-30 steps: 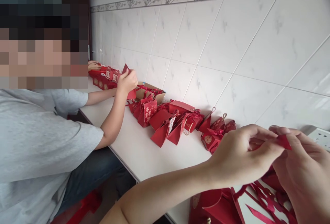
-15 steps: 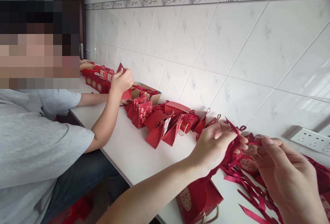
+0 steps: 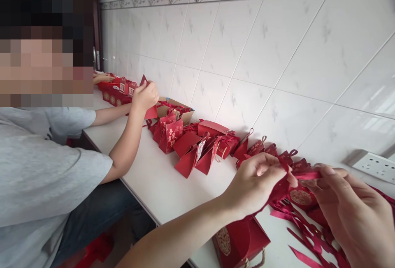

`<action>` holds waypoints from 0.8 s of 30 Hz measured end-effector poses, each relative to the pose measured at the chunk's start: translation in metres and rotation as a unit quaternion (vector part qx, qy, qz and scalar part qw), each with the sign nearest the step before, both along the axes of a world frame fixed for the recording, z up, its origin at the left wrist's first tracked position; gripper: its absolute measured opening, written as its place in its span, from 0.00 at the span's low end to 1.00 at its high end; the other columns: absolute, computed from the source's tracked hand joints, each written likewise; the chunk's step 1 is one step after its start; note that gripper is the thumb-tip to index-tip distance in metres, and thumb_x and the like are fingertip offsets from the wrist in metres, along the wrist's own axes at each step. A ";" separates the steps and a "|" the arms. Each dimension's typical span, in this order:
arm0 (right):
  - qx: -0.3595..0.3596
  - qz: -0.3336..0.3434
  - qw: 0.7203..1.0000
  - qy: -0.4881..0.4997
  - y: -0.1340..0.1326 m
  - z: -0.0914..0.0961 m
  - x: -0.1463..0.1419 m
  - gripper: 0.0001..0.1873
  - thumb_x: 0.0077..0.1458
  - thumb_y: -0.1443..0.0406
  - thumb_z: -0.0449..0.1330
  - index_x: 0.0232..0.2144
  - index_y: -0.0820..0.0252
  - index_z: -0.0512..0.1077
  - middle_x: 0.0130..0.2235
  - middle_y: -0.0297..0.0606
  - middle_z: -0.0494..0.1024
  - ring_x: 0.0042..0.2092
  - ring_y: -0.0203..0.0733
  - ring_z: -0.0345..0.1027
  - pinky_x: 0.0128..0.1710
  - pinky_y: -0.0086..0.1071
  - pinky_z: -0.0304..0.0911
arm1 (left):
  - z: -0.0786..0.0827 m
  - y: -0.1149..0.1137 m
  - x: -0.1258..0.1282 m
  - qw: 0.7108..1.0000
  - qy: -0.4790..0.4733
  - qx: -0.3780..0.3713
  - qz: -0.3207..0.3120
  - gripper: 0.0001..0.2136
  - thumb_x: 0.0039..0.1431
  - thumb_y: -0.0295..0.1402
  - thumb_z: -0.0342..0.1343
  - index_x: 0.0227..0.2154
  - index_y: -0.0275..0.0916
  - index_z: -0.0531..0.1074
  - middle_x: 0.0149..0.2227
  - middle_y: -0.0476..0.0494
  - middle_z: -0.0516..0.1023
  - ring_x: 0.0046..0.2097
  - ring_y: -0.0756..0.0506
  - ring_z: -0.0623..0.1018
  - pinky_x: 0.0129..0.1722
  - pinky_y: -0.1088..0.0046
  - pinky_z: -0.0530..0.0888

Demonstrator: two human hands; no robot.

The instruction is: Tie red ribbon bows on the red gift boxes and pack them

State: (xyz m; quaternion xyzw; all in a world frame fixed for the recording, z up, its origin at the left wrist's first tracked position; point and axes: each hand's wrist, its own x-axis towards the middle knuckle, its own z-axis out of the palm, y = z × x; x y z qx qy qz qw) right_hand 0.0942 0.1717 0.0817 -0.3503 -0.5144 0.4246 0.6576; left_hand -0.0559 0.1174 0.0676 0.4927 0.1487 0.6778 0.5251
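A dark red ribbon (image 3: pixel 305 175) is stretched between my two hands at the right of the view. My left hand (image 3: pixel 256 185) is closed on one part of it, with more ribbon hanging below the fingers. Thumb and fingers of my right hand (image 3: pixel 348 206) pinch the other part. Below my left wrist stands a red gift box (image 3: pixel 242 241) with a round gold pattern and a rope handle. Loose red ribbons (image 3: pixel 308 235) lie on the table between the box and my right hand. Another red box (image 3: pixel 302 198) with a gold pattern is partly hidden behind my hands.
Several folded red boxes (image 3: pixel 187 144) line the white table (image 3: pixel 173 190) along the tiled wall. An open cardboard box (image 3: pixel 187 116) stands farther back. At the left sits a co-worker (image 3: pixel 46 177), whose hand (image 3: pixel 146 94) holds red card. A power strip (image 3: pixel 375 165) is at the right.
My right hand has moved slightly to the right, and the ribbon between my hands shows a longer taut stretch. My left hand has barely moved.
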 end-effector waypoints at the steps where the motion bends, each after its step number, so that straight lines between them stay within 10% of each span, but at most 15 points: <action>1: 0.000 -0.003 1.000 0.001 0.000 0.000 0.001 0.21 0.24 0.56 0.75 0.20 0.62 0.73 0.28 0.32 0.73 0.30 0.31 0.65 0.28 0.17 0.68 | 0.000 0.000 0.000 1.000 -0.007 -0.006 -0.005 0.06 0.55 0.32 0.53 0.27 0.36 0.67 0.24 0.50 0.71 0.32 0.50 0.73 0.43 0.69 0.67; 24: -0.096 -0.058 0.994 0.009 0.006 -0.036 0.033 0.25 0.15 0.53 0.76 0.23 0.52 0.77 0.37 0.33 0.74 0.34 0.32 0.69 0.35 0.14 0.70 | -0.042 -0.034 -0.016 0.932 -0.317 -0.159 0.076 0.06 0.53 0.30 0.59 0.24 0.35 0.69 0.29 0.47 0.75 0.42 0.44 0.79 0.47 0.67 0.73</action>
